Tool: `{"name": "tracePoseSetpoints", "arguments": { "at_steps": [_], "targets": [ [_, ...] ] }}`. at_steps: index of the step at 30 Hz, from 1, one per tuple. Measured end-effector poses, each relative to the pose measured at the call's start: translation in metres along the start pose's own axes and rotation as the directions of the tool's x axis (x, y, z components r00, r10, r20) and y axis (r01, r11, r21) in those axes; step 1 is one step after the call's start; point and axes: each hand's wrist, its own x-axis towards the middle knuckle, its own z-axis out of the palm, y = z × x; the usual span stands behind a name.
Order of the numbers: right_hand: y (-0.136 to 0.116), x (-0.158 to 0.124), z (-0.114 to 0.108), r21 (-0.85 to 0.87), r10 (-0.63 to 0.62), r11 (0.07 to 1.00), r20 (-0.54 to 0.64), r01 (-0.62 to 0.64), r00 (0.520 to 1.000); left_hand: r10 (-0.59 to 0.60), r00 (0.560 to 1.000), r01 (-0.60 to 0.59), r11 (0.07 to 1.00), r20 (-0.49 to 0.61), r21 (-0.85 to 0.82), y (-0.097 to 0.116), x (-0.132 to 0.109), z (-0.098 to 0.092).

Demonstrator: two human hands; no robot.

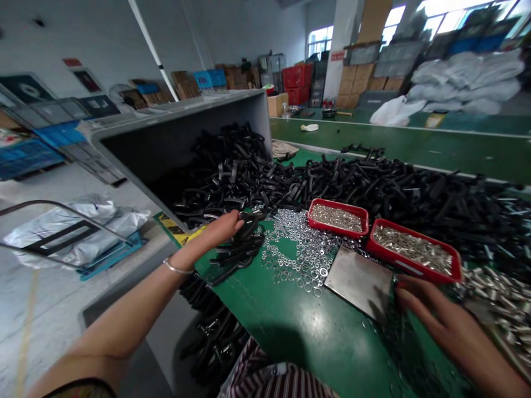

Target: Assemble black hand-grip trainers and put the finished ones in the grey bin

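The rings [292, 265] lie left of the plate [359, 279], two trays [380, 253] behind it.

The near green tabletop [282, 309] gives passage — ahead-right, a metal plate [359, 279] and red trays [332, 228] obstruct.

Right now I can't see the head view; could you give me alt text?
A person's left hand is on black parts before a tipped gray bin; the right hand is beside a flat metal plate on a green table. Metal rings lie scattered between the hands, with two red trays of small metal pieces behind.
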Motion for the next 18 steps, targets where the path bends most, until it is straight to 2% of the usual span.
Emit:
{"name": "tracePoseSetpoints", "arguments": {
  "at_steps": [1, 2, 3, 4, 6, 8, 11, 13, 15, 16, 18],
  "targets": [
    [-0.023, 0.010, 0.034, 0.133, -0.010, 0.991, 0.154, -0.010, 0.988, -0.022, 1.000, 0.023, 0.999, 0.021, -0.030, -0.026, 0.007, -0.004],
    [-0.047, 0.019, 0.070, 0.274, -0.048, 0.960, 0.341, -0.051, 0.939, -0.025, 0.998, 0.029, 0.996, 0.050, -0.081, -0.048, 0.013, -0.005],
    [-0.071, 0.027, 0.107, 0.398, -0.114, 0.913, 0.472, -0.095, 0.874, -0.011, 0.996, 0.023, 0.990, 0.088, -0.142, -0.065, 0.018, -0.004],
    [-0.094, 0.035, 0.142, 0.491, -0.186, 0.862, 0.534, -0.124, 0.825, 0.008, 0.992, 0.016, 0.981, 0.126, -0.195, -0.079, 0.022, 0.000],
    [-0.134, 0.055, 0.203, 0.611, -0.255, 0.770, 0.561, -0.186, 0.788, 0.052, 0.982, 0.001, 0.961, 0.184, -0.277, -0.095, 0.028, 0.012],
    [-0.165, 0.077, 0.246, 0.648, -0.181, 0.705, 0.555, -0.286, 0.812, 0.075, 0.972, 0.013, 0.930, 0.223, -0.366, -0.101, 0.032, 0.023],
    [-0.195, 0.110, 0.276, 0.607, -0.081, 0.714, 0.566, -0.348, 0.820, 0.115, 0.934, 0.071, 0.867, 0.337, -0.493, -0.103, 0.035, 0.033],
    [-0.206, 0.126, 0.283, 0.551, -0.058, 0.747, 0.612, -0.372, 0.789, 0.163, 0.887, 0.093, 0.853, 0.432, -0.513, -0.103, 0.038, 0.037],
    [-0.213, 0.136, 0.288, 0.485, -0.024, 0.783, 0.650, -0.390, 0.760, 0.206, 0.852, 0.091, 0.847, 0.481, -0.525, -0.102, 0.041, 0.040],
    [-0.216, 0.139, 0.291, 0.461, -0.012, 0.798, 0.658, -0.390, 0.753, 0.217, 0.853, 0.083, 0.842, 0.475, -0.533, -0.101, 0.043, 0.042],
    [-0.221, 0.141, 0.297, 0.452, -0.011, 0.811, 0.646, -0.371, 0.763, 0.220, 0.884, 0.045, 0.837, 0.412, -0.545, -0.099, 0.045, 0.043]
  ]
}}
